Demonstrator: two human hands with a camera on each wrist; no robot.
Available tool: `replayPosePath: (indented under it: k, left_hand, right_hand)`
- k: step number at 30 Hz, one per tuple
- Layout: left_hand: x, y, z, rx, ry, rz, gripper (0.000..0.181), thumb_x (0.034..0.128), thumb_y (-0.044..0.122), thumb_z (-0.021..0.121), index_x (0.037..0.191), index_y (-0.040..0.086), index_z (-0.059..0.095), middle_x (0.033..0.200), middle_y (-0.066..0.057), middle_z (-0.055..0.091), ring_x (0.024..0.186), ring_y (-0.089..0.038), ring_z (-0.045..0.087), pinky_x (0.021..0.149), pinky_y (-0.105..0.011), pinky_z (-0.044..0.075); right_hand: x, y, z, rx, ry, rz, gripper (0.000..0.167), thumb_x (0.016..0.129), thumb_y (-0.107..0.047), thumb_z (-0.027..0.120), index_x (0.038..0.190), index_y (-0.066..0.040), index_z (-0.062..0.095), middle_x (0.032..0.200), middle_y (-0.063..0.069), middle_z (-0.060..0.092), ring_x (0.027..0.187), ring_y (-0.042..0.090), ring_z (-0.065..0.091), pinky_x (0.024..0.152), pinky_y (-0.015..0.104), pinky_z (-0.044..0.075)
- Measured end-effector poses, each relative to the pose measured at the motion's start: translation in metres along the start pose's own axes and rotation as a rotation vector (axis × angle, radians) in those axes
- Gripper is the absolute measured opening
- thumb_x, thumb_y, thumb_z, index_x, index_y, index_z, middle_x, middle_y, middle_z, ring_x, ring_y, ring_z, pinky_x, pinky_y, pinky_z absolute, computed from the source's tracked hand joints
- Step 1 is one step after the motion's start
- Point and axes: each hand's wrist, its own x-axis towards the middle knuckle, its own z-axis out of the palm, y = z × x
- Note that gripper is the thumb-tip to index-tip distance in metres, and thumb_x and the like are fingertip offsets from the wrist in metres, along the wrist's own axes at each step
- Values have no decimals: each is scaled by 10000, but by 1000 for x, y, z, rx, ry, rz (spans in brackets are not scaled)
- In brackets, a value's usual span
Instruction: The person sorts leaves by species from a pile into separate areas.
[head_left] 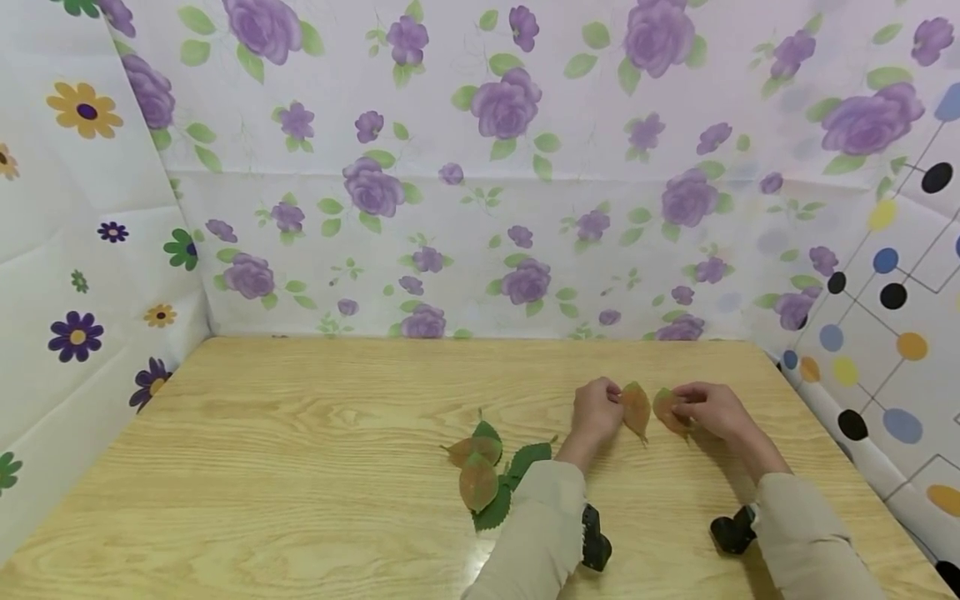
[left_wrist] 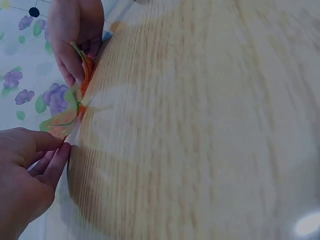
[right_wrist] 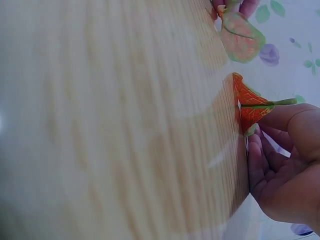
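Observation:
At the right of the table, my left hand (head_left: 598, 407) pinches the edge of an orange-brown leaf (head_left: 636, 408) between thumb and fingertips. The left wrist view shows that leaf (left_wrist: 62, 124) tilted, with green along its edge. Just to the right, my right hand (head_left: 716, 407) holds a second orange-brown leaf (head_left: 667, 411) by its right side. In the right wrist view this leaf (right_wrist: 252, 106) looks bent, orange-red with a green stem, and the thumb lies against it. A narrow gap parts the two leaves in the head view.
Left of my left forearm lies a loose cluster of leaves: orange-brown leaves (head_left: 478, 483) overlap green leaves (head_left: 492, 510). The wooden table (head_left: 300, 467) meets floral sheets (head_left: 450, 250) at the back and sides. A black wrist device (head_left: 596, 540) sits at my left sleeve, another black device (head_left: 732, 532) at my right.

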Motion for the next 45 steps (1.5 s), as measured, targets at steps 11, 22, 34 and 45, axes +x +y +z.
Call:
replayPosePath:
  k: [11,22,34,45]
  left_hand:
    - [0,7,0,3,6,1,143,793,-52,699,924,3,686,817,-33,646,725,-106,589,650,-191,494]
    - [0,6,-6,95,-17,100,148,773,-65,699,915,-22,700,774,-37,646,708,-96,578,638,-165,479]
    - [0,5,-9,182,-48,101,87,813,35,718,896,12,705,803,-14,632,747,-112,573,656,-180,469]
    - [-7,18,-15,203,-141,149,130,840,28,683,965,-3,701,853,-21,645,761,-99,564,663,-164,466]
  right_hand:
    - [1,-2,1,6,4,2,370,936,-100,631,1211,138,558,1069,254,623,1018,393,558,752,363,488]
    - [1,-1,1,-4,2,2,393,941,-107,628,1237,138,544,1091,266,605,1032,411,545,771,403,491]
    - [-1,-1,1,15,8,3,405,941,-120,632,1237,140,540,1109,279,602,1049,426,540,788,405,487]
    - [-1,-1,1,40,-5,2,426,967,-149,597,1267,143,516,1169,307,572,1083,440,528,808,419,500]
